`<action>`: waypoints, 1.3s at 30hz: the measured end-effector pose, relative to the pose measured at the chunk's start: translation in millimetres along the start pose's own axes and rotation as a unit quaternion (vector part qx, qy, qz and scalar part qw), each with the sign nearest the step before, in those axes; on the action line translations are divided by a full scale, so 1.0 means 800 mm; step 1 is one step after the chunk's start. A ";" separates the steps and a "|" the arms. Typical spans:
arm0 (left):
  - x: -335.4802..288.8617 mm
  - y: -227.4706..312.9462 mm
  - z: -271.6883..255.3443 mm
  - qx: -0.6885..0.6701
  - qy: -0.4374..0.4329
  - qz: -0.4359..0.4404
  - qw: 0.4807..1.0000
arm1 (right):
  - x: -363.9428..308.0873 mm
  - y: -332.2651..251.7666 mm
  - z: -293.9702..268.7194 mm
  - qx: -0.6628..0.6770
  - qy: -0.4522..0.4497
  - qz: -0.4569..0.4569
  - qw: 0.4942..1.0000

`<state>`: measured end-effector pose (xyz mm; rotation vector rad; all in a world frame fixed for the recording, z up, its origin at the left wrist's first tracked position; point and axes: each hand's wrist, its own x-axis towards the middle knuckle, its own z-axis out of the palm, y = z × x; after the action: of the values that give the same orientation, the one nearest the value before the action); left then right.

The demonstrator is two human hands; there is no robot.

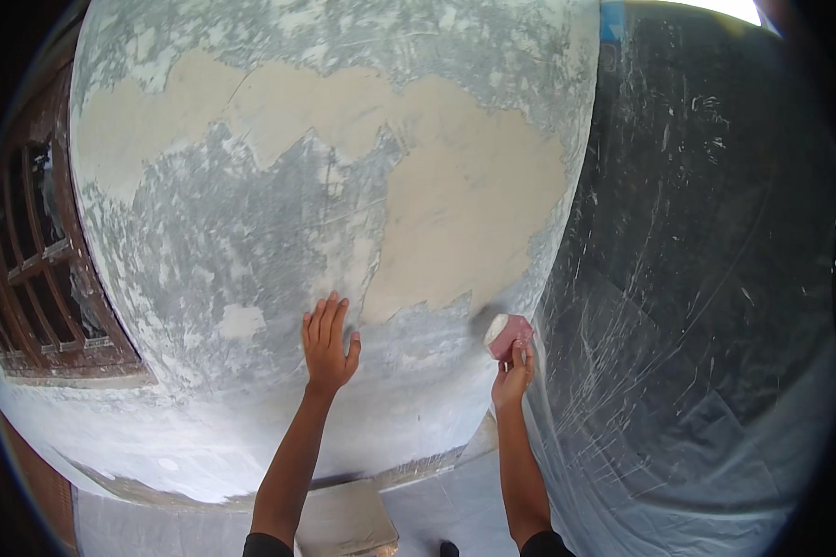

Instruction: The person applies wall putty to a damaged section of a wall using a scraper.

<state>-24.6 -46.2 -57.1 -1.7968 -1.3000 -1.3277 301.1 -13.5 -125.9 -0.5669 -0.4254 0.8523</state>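
Note:
The grey wall [269, 223] carries broad beige patches of filler [478, 195] and many whitish, mottled spots. Flat against it, or just in front of it, is my left hand [327, 343], fingers stretched upward and nothing held. My right hand [514, 373] grips a small pink pad with a white face [508, 337] near the wall's right edge, below the large filler patch. Whether the pad touches the wall I cannot tell, and its exact kind does not show.
A brown wooden window frame with panes [51, 255] is at the left. Dark, paint-splashed plastic sheeting [687, 232] hangs at the right and spreads toward the floor. Low at the wall's foot, between my forearms, lies a tan box-like thing [344, 520].

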 end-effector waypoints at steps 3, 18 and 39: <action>-0.034 -0.014 -0.032 -0.068 -0.042 -0.014 0.997 | -0.061 0.023 -0.006 -0.011 -0.013 0.055 0.998; -0.321 -0.099 -0.188 -0.104 -0.138 -0.262 0.950 | -0.290 0.150 -0.100 -0.274 -0.085 0.279 0.916; -0.794 -0.080 -0.247 -0.116 -0.257 -0.570 0.772 | -0.505 0.346 -0.378 -0.627 -0.518 0.114 0.570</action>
<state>-189.7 -427.0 -581.3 -1.5280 -2.9437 -1.6193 71.5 -278.3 -582.4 -1.4246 -2.2184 0.9687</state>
